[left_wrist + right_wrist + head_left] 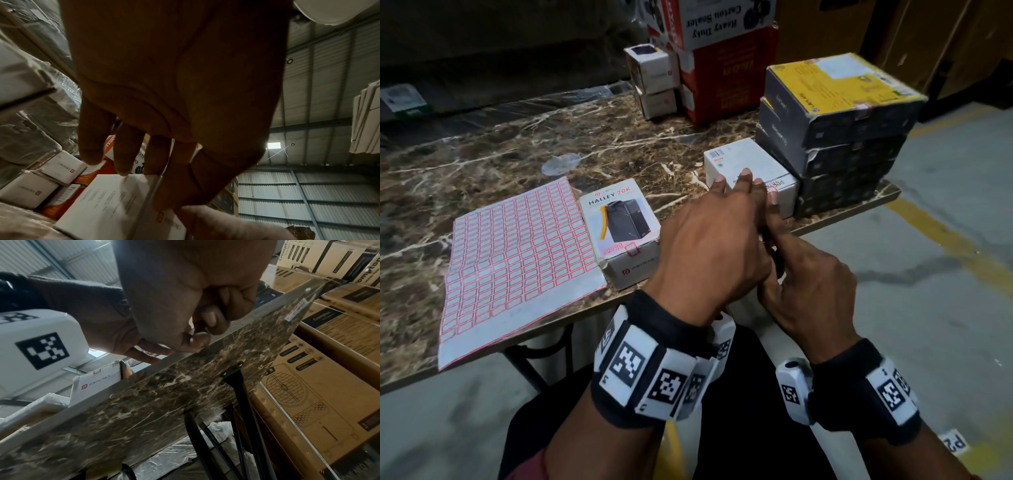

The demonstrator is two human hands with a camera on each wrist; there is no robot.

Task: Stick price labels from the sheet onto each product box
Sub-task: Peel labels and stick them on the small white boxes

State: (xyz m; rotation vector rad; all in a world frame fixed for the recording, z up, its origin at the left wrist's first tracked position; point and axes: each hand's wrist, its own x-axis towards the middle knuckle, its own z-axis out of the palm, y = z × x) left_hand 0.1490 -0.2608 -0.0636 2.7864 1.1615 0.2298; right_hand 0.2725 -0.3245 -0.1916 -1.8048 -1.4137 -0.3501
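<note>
The label sheet (pixel 517 260), a grid of red-bordered stickers, lies flat at the table's front left. Beside it stands the Halley 20K box (pixel 619 226) with a red-bordered label (pixel 631 248) on its top. A white Portronics box (pixel 743 161) (pixel 107 203) sits to the right. My left hand (pixel 736 185) (pixel 131 162) rests with straight fingers on its top near edge. My right hand (pixel 777 219) (pixel 195 337) reaches under the left, index finger stretched against the box's front face, other fingers curled. Whether a label lies under that fingertip is hidden.
A stack of dark boxes with a yellow top (pixel 835 137) stands right against the white box. Red and white cartons (pixel 729 75) and small white boxes (pixel 654 78) are at the back. The marbled table (pixel 482 164) ends just before my wrists; cartons line the floor (pixel 329 386).
</note>
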